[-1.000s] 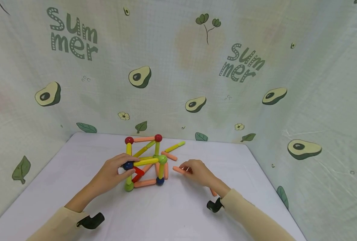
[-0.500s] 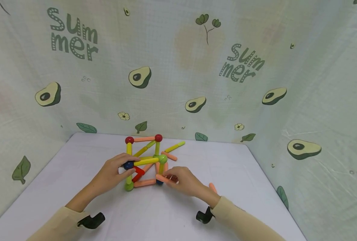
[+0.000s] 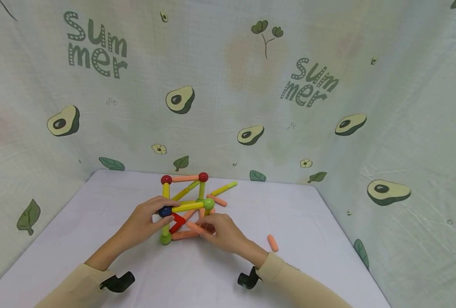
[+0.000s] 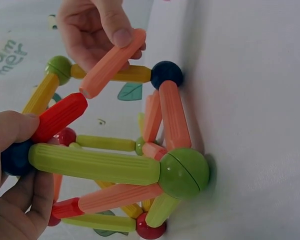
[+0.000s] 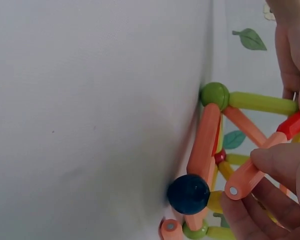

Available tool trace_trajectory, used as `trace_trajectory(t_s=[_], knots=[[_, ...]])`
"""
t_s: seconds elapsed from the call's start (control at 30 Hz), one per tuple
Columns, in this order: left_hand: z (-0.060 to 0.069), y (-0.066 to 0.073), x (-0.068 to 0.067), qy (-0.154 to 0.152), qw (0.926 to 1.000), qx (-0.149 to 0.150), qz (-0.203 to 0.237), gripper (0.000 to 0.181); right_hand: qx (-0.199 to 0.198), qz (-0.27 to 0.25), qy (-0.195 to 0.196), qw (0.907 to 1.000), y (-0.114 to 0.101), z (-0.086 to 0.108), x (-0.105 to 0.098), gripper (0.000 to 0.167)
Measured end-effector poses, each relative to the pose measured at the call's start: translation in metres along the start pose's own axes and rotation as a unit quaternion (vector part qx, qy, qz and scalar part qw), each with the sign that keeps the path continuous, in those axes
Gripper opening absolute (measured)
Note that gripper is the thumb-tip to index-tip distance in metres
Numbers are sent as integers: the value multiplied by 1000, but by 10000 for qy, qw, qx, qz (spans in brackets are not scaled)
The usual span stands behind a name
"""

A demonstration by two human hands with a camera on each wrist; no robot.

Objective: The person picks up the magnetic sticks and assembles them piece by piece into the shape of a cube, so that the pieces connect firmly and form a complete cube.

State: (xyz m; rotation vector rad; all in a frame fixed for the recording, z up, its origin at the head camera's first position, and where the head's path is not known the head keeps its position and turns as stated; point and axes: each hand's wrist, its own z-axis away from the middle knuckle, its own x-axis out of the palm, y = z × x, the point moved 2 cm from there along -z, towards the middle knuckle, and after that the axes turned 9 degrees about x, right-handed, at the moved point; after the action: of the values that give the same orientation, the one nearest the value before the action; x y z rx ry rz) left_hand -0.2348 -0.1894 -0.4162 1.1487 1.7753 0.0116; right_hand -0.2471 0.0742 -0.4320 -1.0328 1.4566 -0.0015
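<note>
A cube-like frame of magnetic sticks and balls stands on the white table. My left hand [image 3: 145, 218] grips the dark blue ball [image 3: 165, 211] at its near upper-left corner. From that ball a short red stick [image 4: 60, 117] sticks out, with the left thumb lying against it. My right hand [image 3: 222, 233] pinches a salmon magnetic stick [image 4: 112, 65] between thumb and fingers. One end of it lies at the red stick's free end; whether they touch I cannot tell. Behind the right hand, the lower dark blue ball [image 5: 189, 194] is hidden in the head view.
A loose salmon stick [image 3: 272, 242] lies right of the frame, near the right forearm. Behind the frame lie another salmon stick [image 3: 217, 200] and a yellow-green stick [image 3: 224, 188]. A printed cloth [image 3: 212, 107] rises behind the table.
My right hand has moved left with the salmon stick, from the table right of the frame to its front. The left hand stays on the blue ball.
</note>
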Motion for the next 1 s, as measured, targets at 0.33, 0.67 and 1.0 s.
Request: trace_trajectory(t_s=[0.33, 0.67, 1.0], knots=[[1, 1, 0, 18, 10000, -52, 41, 45, 87, 160, 216, 9996, -7, -1, 5, 22], [2, 1, -2, 35, 9999, 76, -82, 47, -132, 1597, 995, 9821, -12, -2, 16, 22], [3, -1, -2, 29, 9997, 52, -257, 47, -125, 1735, 1383, 9750, -9, -7, 24, 22]])
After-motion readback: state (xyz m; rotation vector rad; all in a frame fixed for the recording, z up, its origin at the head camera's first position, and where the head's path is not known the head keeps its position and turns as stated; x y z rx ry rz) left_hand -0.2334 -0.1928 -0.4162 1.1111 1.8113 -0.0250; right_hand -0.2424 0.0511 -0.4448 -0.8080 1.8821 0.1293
